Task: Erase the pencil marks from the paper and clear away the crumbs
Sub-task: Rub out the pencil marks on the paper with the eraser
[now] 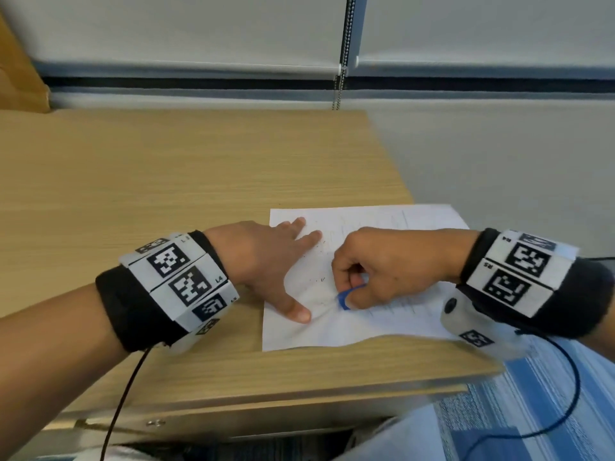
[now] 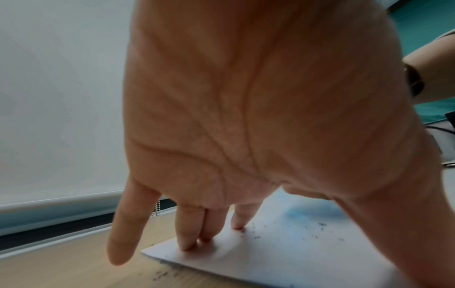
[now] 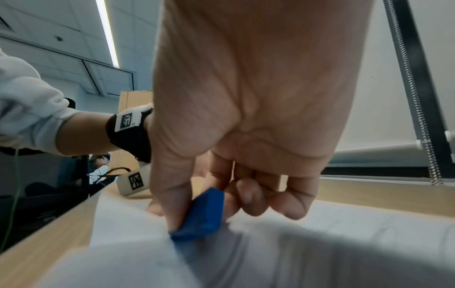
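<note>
A white sheet of paper (image 1: 382,314) with faint pencil lines lies at the right end of the wooden desk (image 1: 166,181), its right corner hanging past the edge. My left hand (image 1: 266,261) presses flat on the sheet's left side, fingers straight and thumb spread. My right hand (image 1: 372,271) pinches a blue eraser (image 1: 344,299) between thumb and fingers, its tip down on the paper (image 3: 344,243) just right of the left thumb. The blue eraser (image 3: 200,214) wrinkles the sheet under it. Dark crumbs (image 2: 307,231) dot the paper (image 2: 283,259) near my left fingertips (image 2: 189,245).
More crumbs (image 2: 160,274) lie on the bare desk (image 2: 61,263) beside the sheet's corner. A roller blind with a bead chain (image 1: 339,78) hangs behind the desk. The desk's right edge (image 1: 392,161) drops to grey floor; blue carpet (image 1: 532,410) lies below right.
</note>
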`<state>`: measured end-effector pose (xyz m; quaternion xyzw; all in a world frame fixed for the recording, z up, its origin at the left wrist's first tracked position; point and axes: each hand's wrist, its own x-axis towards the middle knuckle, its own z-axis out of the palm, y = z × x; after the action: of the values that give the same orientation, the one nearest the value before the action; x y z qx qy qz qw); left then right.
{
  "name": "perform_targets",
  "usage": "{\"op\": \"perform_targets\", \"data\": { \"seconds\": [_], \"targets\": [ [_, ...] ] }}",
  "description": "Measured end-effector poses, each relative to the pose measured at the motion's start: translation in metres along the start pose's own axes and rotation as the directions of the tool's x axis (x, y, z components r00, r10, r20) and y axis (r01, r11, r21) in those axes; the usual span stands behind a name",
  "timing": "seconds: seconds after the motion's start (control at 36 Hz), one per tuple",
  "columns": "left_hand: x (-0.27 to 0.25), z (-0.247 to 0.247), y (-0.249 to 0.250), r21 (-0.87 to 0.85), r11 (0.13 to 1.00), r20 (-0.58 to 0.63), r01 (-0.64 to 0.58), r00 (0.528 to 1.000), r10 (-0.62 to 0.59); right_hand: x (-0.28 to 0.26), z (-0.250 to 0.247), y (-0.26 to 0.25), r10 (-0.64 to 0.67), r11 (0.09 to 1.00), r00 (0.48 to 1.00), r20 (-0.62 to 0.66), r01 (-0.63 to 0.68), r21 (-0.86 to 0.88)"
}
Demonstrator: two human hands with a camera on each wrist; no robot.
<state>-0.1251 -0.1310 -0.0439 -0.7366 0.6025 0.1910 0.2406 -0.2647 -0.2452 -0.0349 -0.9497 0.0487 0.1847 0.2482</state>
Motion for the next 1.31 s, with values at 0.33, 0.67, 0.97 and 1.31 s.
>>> {"op": "perform_targets", "data": {
  "seconds": [0.33, 0.67, 0.97, 1.31],
  "targets": [
    [-0.005, -0.002, -0.002, -0.060, 0.998, 0.066, -0.017, 0.998, 0.021, -0.048, 0.018, 0.015, 0.058, 0.987, 0.977, -0.206, -0.087, -0.138],
    [-0.003, 0.011, -0.013, 0.031, 0.996, 0.029, -0.088, 0.996, 0.087, -0.104, 0.098, 0.022, 0.220, 0.969, 0.869, -0.442, -0.143, 0.201],
    [-0.032, 0.037, 0.026, 0.329, 0.813, -0.199, -0.480, 0.807, 0.556, -0.097, 0.116, 0.025, 0.252, 0.954, 0.767, -0.590, -0.092, 0.287],
    [-0.029, 0.033, -0.008, 0.155, 0.969, -0.024, -0.194, 0.979, 0.200, -0.094, 0.119, 0.026, 0.299, 0.936, 0.764, -0.572, -0.120, 0.330]
  ]
}}
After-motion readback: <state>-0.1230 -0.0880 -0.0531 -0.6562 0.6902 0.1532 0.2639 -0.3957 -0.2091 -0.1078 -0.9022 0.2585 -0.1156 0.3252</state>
